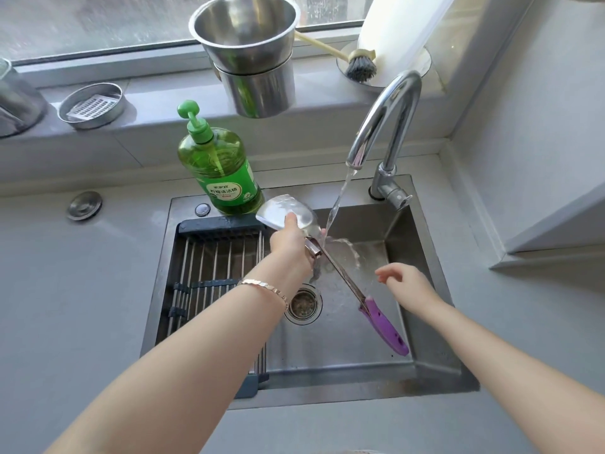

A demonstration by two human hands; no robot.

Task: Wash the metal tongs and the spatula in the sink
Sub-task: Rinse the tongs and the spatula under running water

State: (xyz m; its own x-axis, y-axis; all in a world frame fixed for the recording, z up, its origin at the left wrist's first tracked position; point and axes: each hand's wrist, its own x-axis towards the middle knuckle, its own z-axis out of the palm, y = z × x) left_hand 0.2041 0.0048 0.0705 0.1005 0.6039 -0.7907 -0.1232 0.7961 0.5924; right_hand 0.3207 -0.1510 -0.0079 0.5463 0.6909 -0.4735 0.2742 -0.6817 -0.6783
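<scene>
My left hand (291, 245) grips the metal spatula (288, 211) at the base of its blade, above the steel sink (343, 342). The blade points up and left; the shaft slants down and right to a purple handle (384, 326) low in the basin. Water runs from the chrome tap (386, 122) onto the spatula's neck beside my fingers and splashes off. My right hand (406, 283) hovers over the basin to the right of the shaft, fingers spread, holding nothing. I see no tongs.
A drying rack (212, 273) fills the sink's left part, with the drain (302, 303) mid-basin. A green dish-soap bottle (219, 162) stands at the back rim. On the sill sit stacked steel pots (252, 54), a brush (360, 65), a paper roll (399, 34) and a small tin (91, 106).
</scene>
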